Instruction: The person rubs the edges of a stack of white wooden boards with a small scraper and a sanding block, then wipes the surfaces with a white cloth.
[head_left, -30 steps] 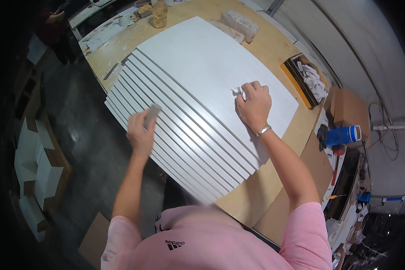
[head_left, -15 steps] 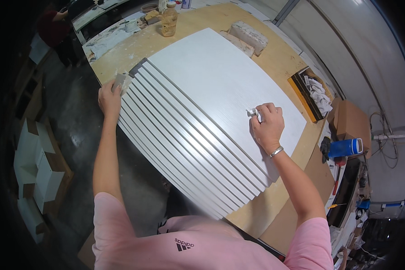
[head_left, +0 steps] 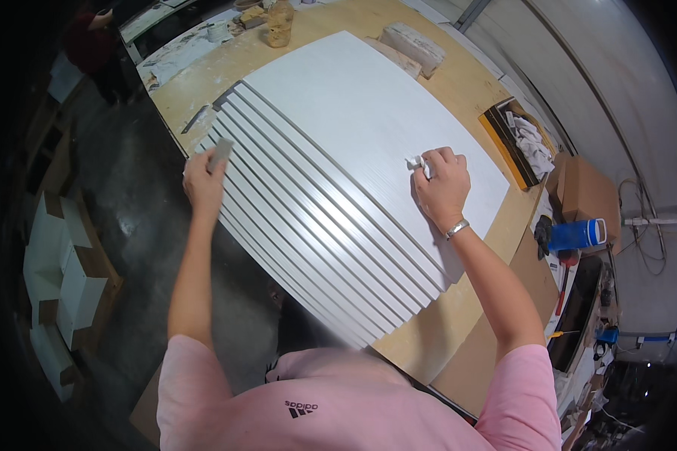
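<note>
The left hand (head_left: 204, 184) is closed around a small grey block (head_left: 220, 152), over the left edges of the white boards (head_left: 353, 113). The right hand (head_left: 445, 184) has its fingers curled on a crumpled white wad (head_left: 416, 162), over the widest-showing board. The boards lie overlapped like steps on the table (head_left: 474, 83).

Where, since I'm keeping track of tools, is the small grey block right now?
In the head view, the grey block is left of centre, held in the left hand, near the left edge of the white panels.
</note>
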Motion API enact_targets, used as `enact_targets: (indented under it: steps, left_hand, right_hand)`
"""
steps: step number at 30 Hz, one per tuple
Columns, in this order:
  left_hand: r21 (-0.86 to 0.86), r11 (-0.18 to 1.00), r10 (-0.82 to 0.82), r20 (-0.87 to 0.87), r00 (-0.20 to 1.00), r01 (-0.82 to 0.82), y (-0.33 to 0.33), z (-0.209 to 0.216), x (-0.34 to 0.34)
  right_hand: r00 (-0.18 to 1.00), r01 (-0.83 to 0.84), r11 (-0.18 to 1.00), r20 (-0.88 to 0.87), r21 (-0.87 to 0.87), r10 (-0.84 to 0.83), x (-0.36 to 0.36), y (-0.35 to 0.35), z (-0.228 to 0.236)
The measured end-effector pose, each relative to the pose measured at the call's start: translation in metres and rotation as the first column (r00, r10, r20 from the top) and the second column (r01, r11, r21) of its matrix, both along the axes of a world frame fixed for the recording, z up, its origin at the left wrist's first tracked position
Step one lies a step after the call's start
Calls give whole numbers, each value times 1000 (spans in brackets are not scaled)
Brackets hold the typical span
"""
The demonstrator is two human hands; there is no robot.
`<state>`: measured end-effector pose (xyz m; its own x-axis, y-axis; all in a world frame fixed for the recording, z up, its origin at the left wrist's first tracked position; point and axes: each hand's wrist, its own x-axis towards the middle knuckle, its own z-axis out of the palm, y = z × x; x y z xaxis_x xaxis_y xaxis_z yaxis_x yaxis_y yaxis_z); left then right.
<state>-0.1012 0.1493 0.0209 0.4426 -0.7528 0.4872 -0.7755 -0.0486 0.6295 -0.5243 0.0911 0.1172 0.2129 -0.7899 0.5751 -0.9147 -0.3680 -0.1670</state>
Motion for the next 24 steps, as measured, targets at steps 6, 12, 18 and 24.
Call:
enact_targets:
  steps: [6, 12, 18, 24]
  left_hand:
    - [-106, 911, -404, -44, 914, 398, 153, 8, -188]
    - [-131, 756, -653, -78, 753, 642, 224, 19, -275]
    - [-64, 927, -374, -66, 925, 371, 170, 17, -232]
    - [-141, 742, -666, -47, 744, 655, 241, 11, -302]
  right_hand:
    - [1000, 5, 1000, -1, -20, -5, -3, 0, -3]
    - [1000, 0, 1000, -2, -26, 0, -3, 0, -8]
    - [999, 30, 999, -33, 26, -29, -5, -1, -2]
    - [999, 27, 998, -36, 56, -25, -2, 0, -6]
